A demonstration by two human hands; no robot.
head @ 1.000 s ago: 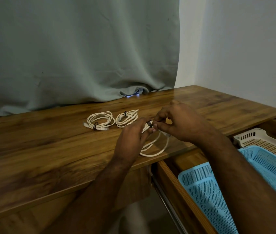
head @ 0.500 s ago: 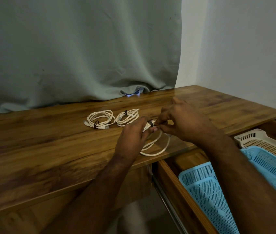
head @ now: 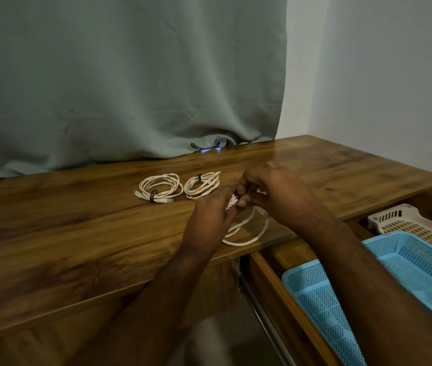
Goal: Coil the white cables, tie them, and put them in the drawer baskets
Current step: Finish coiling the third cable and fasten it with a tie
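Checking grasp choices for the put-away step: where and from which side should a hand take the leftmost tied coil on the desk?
Best pinched at the dark tie on the near edge of the leftmost coil. The strands are bunched there, so the loops should stay together. Come from above and the near side: the coil lies flat on the desk, with the other tied coil close on its right.

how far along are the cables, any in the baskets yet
Done: two coils lie tied on the desk. In hand: both hands work a tie onto a third coil. Left: all three into the baskets, which show no cables.
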